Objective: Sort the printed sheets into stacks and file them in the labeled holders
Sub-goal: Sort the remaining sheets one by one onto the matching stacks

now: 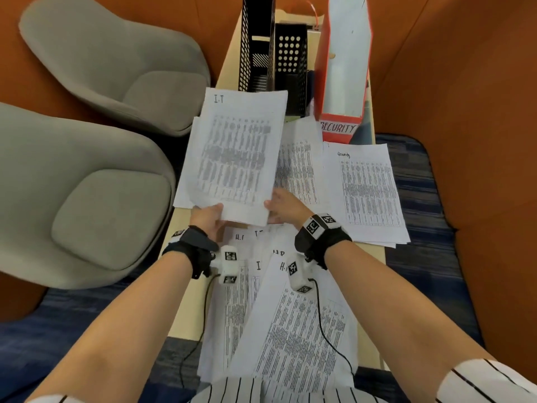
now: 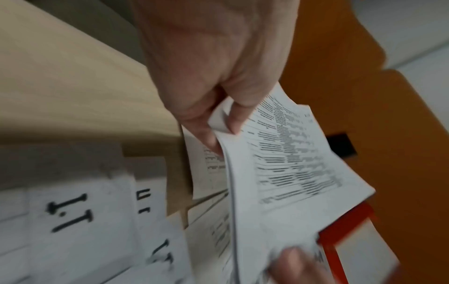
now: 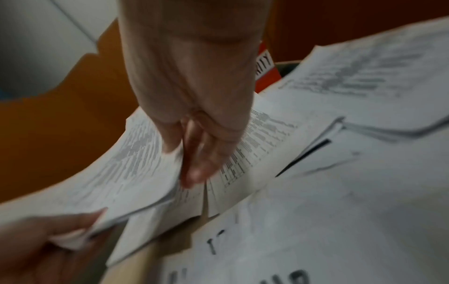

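The left hand (image 1: 207,218) pinches the lower left corner of a white stack of printed sheets headed "I.T" (image 1: 232,158), thumb on top and fingers curled beneath, as the left wrist view shows (image 2: 213,80); the right hand (image 1: 286,206) grips the lower right corner of the same stack, its fingers (image 3: 201,163) tucked under the edge; the stack sits at the centre of the head view, lifted and tilted above the pale wooden desk (image 1: 181,225); beneath it lie further printed sheets (image 1: 299,170) at centre right; to the right of those rests a white stack headed "Security" (image 1: 367,193); in the lower centre of the frame a loose spread of white sheets marked "H.R" and "I.T" (image 1: 290,324) overlaps, reaching the near desk edge; at the upper centre stand two black perforated metal file holders (image 1: 290,62), and just to their right an upright red cardboard holder labelled "SECURITY" (image 1: 341,82); two grey upholstered chairs (image 1: 87,175) fill the left of the frame; orange padded walls (image 1: 465,97) close the upper right; blue patterned carpet (image 1: 406,181) shows along the right; both wrists wear black straps with white marker blocks (image 1: 318,225).
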The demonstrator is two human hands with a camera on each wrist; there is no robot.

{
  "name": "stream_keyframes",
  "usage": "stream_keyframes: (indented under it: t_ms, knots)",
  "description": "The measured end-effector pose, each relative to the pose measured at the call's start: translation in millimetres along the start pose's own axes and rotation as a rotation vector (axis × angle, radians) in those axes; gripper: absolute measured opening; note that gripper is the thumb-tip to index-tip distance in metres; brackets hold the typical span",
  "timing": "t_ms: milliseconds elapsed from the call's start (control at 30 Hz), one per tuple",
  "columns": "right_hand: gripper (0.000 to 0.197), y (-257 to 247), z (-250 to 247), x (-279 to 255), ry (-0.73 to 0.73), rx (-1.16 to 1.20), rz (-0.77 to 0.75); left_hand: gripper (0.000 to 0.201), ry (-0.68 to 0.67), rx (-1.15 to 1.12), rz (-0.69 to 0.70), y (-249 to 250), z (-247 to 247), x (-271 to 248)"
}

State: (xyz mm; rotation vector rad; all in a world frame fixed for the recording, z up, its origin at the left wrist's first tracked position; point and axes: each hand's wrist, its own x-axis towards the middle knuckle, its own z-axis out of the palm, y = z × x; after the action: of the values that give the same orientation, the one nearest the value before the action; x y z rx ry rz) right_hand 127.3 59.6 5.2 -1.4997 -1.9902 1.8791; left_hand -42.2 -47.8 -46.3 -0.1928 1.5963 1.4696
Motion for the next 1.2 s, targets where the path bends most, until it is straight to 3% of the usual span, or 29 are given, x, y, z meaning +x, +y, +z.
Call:
stream_keyframes:
  t_ms: [67,167,233,367,433,567,667,733,800,867,967,1000,1067,1133,1200]
  knots:
    - [0.048,12,-4,-5,-0.109,-0.343,0.106,0.042,0.176,0.309,0.024,12,-6,9]
    - [0.085,55,-4,-9,-0.252,-0.843,0.270,0.033,0.203,0.936,0.009,30,-20,20]
    - [0.096,83,6,-8,-0.243,-0.877,0.269,0.037,0.159,1.193,0.015,35,-26,30]
    - [0.091,99,15,-8,-0.172,-0.830,0.230,0.053,0.031,1.388,0.033,44,-24,44]
    - [0.086,97,13,-7,-0.184,-0.815,0.230,0.051,0.035,1.430,0.096,51,-20,48]
    - [0.088,97,7,-7,-0.219,-0.805,0.226,0.033,0.057,1.440,0.017,59,-19,70]
    - [0.088,97,-4,-8,-0.222,-0.721,0.221,0.040,-0.044,1.332,0.033,50,-15,67]
    - [0.074,98,-13,-10,-0.230,-0.660,0.223,0.048,0.008,0.972,-0.047,36,-10,59]
    - [0.059,100,-18,-15,-0.224,-0.683,0.204,0.063,0.103,0.828,-0.046,22,-9,59]
    - [0.051,102,-20,-20,-0.226,-0.717,0.179,0.075,0.210,0.785,-0.034,10,-2,42]
    - [0.045,105,-22,-27,-0.250,-0.738,0.120,0.079,0.386,0.859,0.138,-11,25,-2]
    - [0.044,106,-23,-29,-0.249,-0.737,0.104,0.074,0.361,0.867,0.239,-19,34,-17]
    - [0.041,107,-24,-29,-0.256,-0.741,0.080,0.050,0.069,0.966,0.389,-41,46,-33]
    - [0.040,108,-24,-29,-0.277,-0.740,0.094,0.031,-0.240,1.156,0.455,-61,48,-45]
    - [0.044,111,-20,-29,-0.271,-0.749,0.107,0.023,-0.351,1.284,0.420,-74,48,-53]
